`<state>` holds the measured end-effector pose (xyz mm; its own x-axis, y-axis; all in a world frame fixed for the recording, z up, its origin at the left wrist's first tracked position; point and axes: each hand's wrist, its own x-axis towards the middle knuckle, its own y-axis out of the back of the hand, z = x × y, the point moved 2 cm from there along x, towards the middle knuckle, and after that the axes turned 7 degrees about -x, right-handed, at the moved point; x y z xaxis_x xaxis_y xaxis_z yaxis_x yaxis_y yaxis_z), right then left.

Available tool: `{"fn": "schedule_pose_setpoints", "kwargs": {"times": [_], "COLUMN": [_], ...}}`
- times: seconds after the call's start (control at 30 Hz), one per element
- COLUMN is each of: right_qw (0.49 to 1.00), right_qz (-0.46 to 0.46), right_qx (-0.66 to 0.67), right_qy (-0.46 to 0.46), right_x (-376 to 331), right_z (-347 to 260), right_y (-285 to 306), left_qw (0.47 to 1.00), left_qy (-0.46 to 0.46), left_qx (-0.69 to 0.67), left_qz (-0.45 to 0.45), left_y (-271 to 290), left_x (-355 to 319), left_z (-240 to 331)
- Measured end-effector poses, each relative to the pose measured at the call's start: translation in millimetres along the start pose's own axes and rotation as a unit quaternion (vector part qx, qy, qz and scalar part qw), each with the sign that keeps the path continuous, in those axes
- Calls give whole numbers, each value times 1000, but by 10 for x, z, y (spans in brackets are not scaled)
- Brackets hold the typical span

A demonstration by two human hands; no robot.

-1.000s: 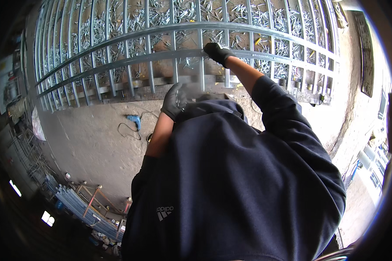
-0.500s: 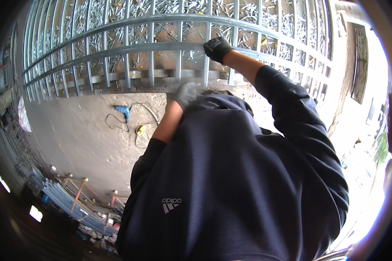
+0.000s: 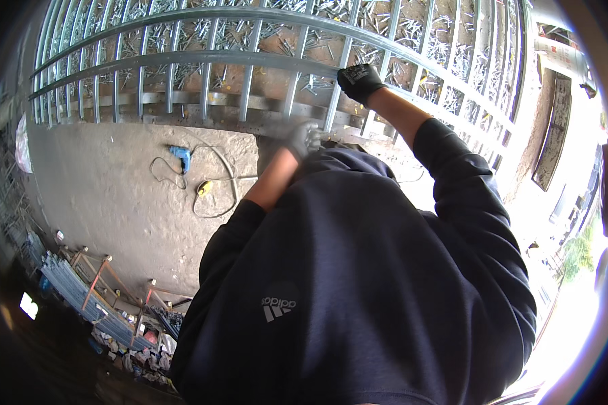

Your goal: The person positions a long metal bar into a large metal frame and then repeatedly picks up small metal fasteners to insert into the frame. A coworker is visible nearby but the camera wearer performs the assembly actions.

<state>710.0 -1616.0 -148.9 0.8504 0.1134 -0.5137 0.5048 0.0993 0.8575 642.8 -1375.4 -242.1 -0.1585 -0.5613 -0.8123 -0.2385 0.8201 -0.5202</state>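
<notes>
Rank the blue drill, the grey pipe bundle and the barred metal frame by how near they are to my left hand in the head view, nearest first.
From the left hand:
1. Barred metal frame: just beyond the hand, across the top.
2. Blue drill: off to the left.
3. Grey pipe bundle: far lower left.

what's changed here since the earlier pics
The blurred left hand has moved right along the lower ends of the metal bars; whether it holds anything is unclear. The view has shifted, so the yellow object now shows clear of the left sleeve. The right hand stays closed at the lower rail, and the blue drill still lies on the floor.
</notes>
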Motion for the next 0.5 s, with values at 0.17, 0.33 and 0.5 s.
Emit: {"fn": "schedule_pose_setpoints", "kwargs": {"times": [0.17,0.33,0.5], "right_qw": [999,986,960], "right_qz": [-30,-63,-105], "right_qx": [35,119,173], "right_qy": [-11,-95,-192], "right_x": [-28,-3,168], "right_z": [43,61,39], "right_y": [43,-8,-81], "left_qw": [1000,999,999], "left_qy": [3,13,-22], "left_qx": [2,-17,30], "left_qz": [-18,-31,-13], "left_y": [-101,-141,-121], "left_x": [-12,-10,-127], "left_z": [-13,3,-47]}}
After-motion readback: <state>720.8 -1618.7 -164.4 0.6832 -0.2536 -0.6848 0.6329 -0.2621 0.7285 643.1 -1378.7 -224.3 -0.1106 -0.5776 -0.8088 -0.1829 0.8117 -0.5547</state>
